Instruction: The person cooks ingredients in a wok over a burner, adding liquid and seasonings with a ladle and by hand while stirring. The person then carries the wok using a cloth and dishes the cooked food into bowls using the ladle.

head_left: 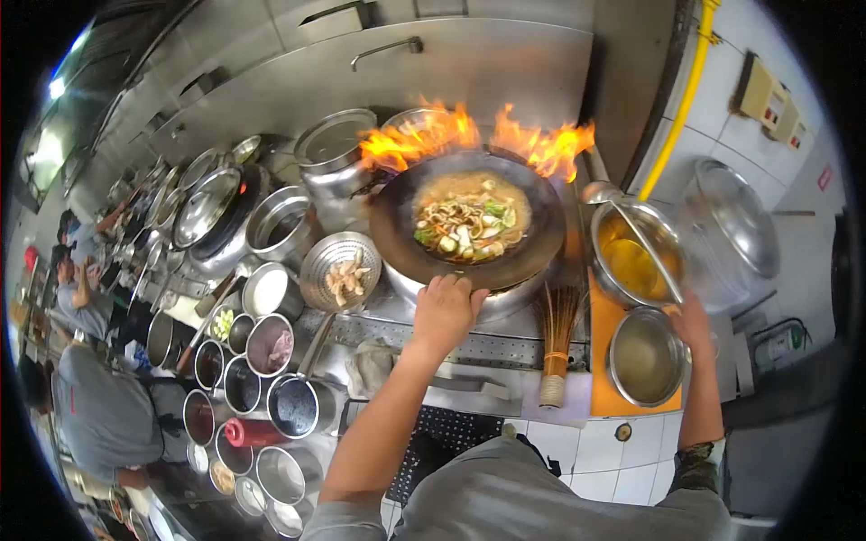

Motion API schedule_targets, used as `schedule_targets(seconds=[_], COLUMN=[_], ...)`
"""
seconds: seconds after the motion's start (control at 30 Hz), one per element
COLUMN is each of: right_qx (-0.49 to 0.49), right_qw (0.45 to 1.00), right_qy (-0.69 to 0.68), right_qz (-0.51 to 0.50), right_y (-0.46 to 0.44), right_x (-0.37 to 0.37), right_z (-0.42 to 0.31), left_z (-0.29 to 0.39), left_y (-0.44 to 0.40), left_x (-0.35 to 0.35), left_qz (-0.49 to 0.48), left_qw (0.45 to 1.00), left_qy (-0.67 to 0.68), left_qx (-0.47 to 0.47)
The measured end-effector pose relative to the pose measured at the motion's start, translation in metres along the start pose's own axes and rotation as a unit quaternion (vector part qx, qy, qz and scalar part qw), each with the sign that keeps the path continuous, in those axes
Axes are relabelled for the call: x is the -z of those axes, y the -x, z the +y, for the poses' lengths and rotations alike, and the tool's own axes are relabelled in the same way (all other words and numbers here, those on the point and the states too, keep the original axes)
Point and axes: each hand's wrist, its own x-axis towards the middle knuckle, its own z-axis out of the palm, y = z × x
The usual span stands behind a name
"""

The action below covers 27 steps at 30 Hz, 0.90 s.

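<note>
A large dark wok [397, 230] sits on the burner with flames [546, 149] rising behind its far rim. Inside it, mixed chopped vegetables [474, 225] lie in a brownish broth. My left hand [448, 311] is closed on the wok's near edge; whether it grips the rim or a handle is hidden under the fingers. On the right, my right hand [690, 322] holds the end of a ladle [645, 245]. The ladle's handle crosses over a metal pot of yellow liquid [631, 257], and its bowl is near that pot's far rim.
A bowl of cloudy liquid [645, 356] stands near my right hand. A bamboo wok brush [557, 347] lies right of the wok. To the left are a perforated strainer [316, 270] with pale pieces, several metal pots, and a red bottle [253, 433]. Other people [104, 406] stand far left.
</note>
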Motion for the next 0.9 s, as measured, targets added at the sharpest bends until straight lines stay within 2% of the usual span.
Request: schedule_targets(seconds=[0.07, 0.1, 0.2, 0.27, 0.5, 0.83, 0.9], right_qx=[0.068, 0.082, 0.041, -0.002, 0.013, -0.004, 0.003], right_qw=[0.996, 0.99, 0.997, 0.997, 0.991, 0.994, 0.995], right_qy=[0.033, 0.055, 0.035, 0.033, -0.012, 0.062, 0.067], right_qz=[0.039, 0.1, 0.062, 0.075, 0.13, 0.087, 0.08], right_y=[0.015, -0.031, 0.009, 0.013, 0.022, 0.003, -0.001], right_x=[-0.015, 0.031, 0.033, 0.041, 0.041, 0.024, 0.027], right_z=[0.004, 0.005, -0.019, -0.03, -0.053, -0.025, -0.026], left_z=[0.002, 0.018, 0.028, 0.024, 0.019, 0.018, 0.016], left_y=[0.013, -0.027, -0.008, -0.008, -0.009, -0.016, -0.016], left_x=[0.003, -0.018, 0.0, -0.003, -0.004, -0.006, -0.006], left_qz=[-0.001, 0.058, 0.021, 0.023, 0.011, 0.012, -0.023], left_qw=[0.998, 0.998, 0.999, 0.999, 0.999, 0.998, 0.998], left_qy=[-0.047, -0.024, -0.02, -0.017, -0.014, -0.019, -0.032], left_qx=[0.028, 0.009, 0.039, 0.038, 0.045, 0.051, 0.058])
